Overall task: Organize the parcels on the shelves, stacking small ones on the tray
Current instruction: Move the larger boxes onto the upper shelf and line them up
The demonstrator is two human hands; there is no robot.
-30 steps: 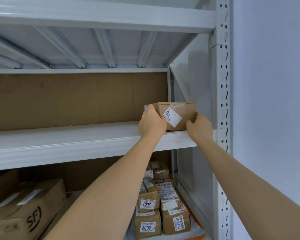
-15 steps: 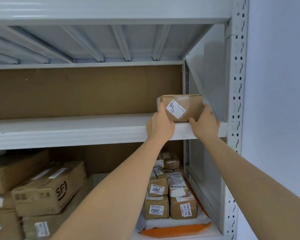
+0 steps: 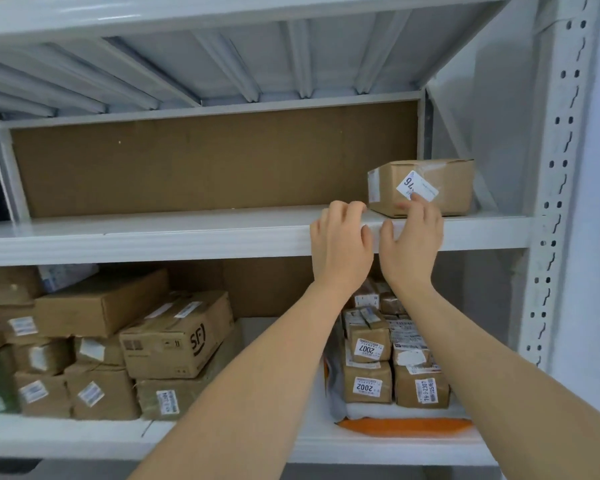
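Grey metal upper shelf (image 3: 194, 233), right end: small brown parcel (image 3: 420, 187) sits flat, long axis along the shelf, label face toward camera. Left hand (image 3: 340, 244) just left of it, fingers loosely curled, gripping nothing. Right hand (image 3: 413, 237) relaxed, fingertips (image 3: 417, 199) touching parcel's front.

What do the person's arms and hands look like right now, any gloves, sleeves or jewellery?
Both arms are bare up to the frame edge, with no sleeve in view. The left hand and right hand wear no gloves, and no ring, watch or wristband shows on the sides facing the head camera. No markings or tape are visible on either forearm.
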